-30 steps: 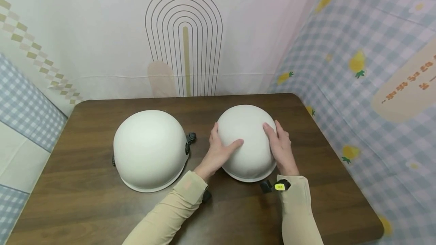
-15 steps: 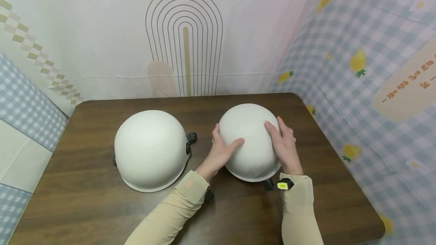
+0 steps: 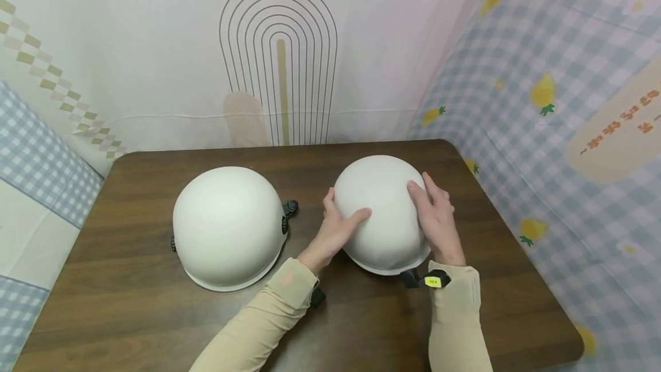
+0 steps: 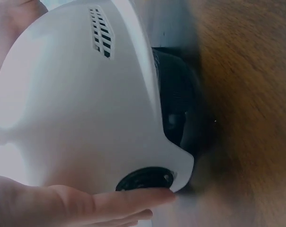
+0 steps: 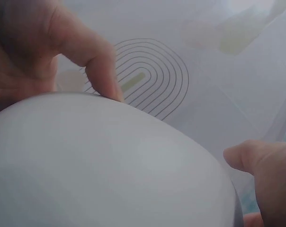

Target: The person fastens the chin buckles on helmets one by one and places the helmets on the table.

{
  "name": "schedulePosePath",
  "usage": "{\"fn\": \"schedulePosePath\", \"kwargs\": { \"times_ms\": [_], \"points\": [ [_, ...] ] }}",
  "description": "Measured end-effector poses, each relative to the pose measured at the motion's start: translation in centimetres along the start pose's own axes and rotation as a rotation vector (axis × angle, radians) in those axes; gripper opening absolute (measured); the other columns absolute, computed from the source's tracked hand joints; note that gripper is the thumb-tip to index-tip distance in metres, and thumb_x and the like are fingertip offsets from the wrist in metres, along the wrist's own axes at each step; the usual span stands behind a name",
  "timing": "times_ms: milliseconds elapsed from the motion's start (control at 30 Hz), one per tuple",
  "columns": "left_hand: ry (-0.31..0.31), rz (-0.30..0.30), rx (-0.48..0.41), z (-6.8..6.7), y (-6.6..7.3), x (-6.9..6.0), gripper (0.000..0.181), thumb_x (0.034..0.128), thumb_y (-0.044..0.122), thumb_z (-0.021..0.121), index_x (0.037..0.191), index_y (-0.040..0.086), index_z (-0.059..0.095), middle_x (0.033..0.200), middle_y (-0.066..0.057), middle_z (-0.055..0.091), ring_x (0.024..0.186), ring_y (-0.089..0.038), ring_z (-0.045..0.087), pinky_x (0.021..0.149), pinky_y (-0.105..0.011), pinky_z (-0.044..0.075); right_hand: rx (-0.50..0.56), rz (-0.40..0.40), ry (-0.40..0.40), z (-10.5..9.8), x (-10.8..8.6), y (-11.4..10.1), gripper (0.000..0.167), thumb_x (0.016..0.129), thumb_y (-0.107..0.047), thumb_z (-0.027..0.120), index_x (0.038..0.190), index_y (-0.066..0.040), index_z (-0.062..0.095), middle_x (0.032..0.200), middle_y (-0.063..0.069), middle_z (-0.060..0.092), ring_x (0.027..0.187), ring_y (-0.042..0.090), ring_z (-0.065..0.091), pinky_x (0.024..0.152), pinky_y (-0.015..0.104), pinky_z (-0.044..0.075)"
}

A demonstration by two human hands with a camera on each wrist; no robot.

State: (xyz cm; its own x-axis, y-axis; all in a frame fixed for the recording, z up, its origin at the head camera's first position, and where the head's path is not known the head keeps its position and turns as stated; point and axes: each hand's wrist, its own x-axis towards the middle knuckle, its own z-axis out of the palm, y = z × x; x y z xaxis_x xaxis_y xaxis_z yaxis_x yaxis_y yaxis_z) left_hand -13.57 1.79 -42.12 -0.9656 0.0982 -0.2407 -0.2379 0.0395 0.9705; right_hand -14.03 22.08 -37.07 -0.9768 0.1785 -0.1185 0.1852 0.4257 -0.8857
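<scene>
In the head view both hands hold a white helmet (image 3: 382, 217) at the right of the table, dome up. My left hand (image 3: 334, 234) grips its left side, thumb across the shell. On the right side lies my right hand (image 3: 438, 223), thumb on the dome and fingers round the edge. The left wrist view shows the helmet shell (image 4: 86, 104) with a slotted vent (image 4: 101, 32) and a black round knob (image 4: 145, 178) beside the left hand's fingers (image 4: 129, 203). Over the shell (image 5: 110, 161) in the right wrist view, both thumbs show.
A second white helmet (image 3: 227, 228) stands dome up at the left, with a black fitting (image 3: 290, 209) on its right side. Under both is a brown wooden table (image 3: 129, 326). Behind hangs a patterned white cloth (image 3: 170, 62); a checked cloth (image 3: 558, 148) hangs at the right.
The held helmet has shifted slightly to the right and turned a little, with both hands still on it. My right hand has moved right with it. The left helmet has stayed in place.
</scene>
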Motion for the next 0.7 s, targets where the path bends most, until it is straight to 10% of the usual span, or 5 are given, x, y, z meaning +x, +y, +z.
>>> {"fn": "schedulePosePath", "kwargs": {
  "times_ms": [700],
  "points": [
    [-0.070,-0.022,-0.070,-0.1,-0.2,0.1,0.115,0.0788,0.057,0.073,0.154,0.022,-0.007,0.148,-0.025,0.030,0.129,-0.036,0.043,0.102,-0.052,0.038,-0.103,-0.079,-0.015,-1.1,-0.4,-1.5,0.083,0.087,-0.070,0.049,0.154,-0.027,0.027,0.158,0.007,0.017,0.137,0.033,0.012,0.096,0.076,0.023]
  ]
}}
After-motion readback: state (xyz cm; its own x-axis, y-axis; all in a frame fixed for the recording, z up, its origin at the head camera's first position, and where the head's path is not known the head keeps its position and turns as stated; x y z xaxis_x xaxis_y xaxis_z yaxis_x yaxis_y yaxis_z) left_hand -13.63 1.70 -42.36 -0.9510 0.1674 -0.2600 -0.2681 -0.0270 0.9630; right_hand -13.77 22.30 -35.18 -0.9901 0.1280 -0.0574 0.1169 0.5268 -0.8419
